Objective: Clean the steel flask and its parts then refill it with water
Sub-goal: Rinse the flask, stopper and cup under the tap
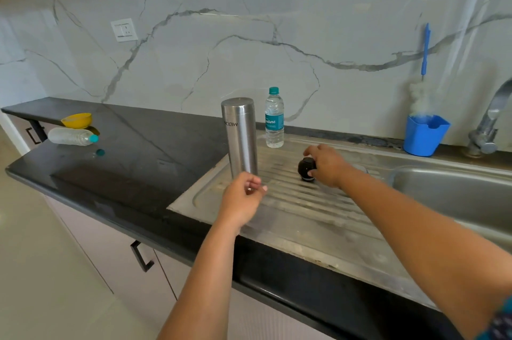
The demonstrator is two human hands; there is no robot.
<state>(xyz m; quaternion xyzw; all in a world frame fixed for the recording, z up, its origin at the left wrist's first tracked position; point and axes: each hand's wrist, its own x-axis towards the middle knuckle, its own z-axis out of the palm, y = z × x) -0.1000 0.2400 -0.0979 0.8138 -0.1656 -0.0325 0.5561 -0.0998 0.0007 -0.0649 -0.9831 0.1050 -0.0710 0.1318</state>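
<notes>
black counter runs along a marbled wall, its front edge slanting from far left to near right above pale cabinets. set into it is a steel drainboard with ridges, and right of that the sink, with a tap at the back corner.

open room lies on the counter left of the drainboard; far left sit a yellow bowl and a bottle on its side, near the counter's end. at the back rim of the drainboard stands a water bottle, and a blue cup with a brush stands near the tap.

flask stands upside down, print inverted, at the drainboard's left edge, just left of the water bottle and apart from it.

left hand is at the flask's foot, fingers curled close with the tips pinched together; whether it touches the flask i cannot tell. right hand reaches over the ridges and grasps a black cap that sits on the drainboard, thumb and fingers curled round it.
</notes>
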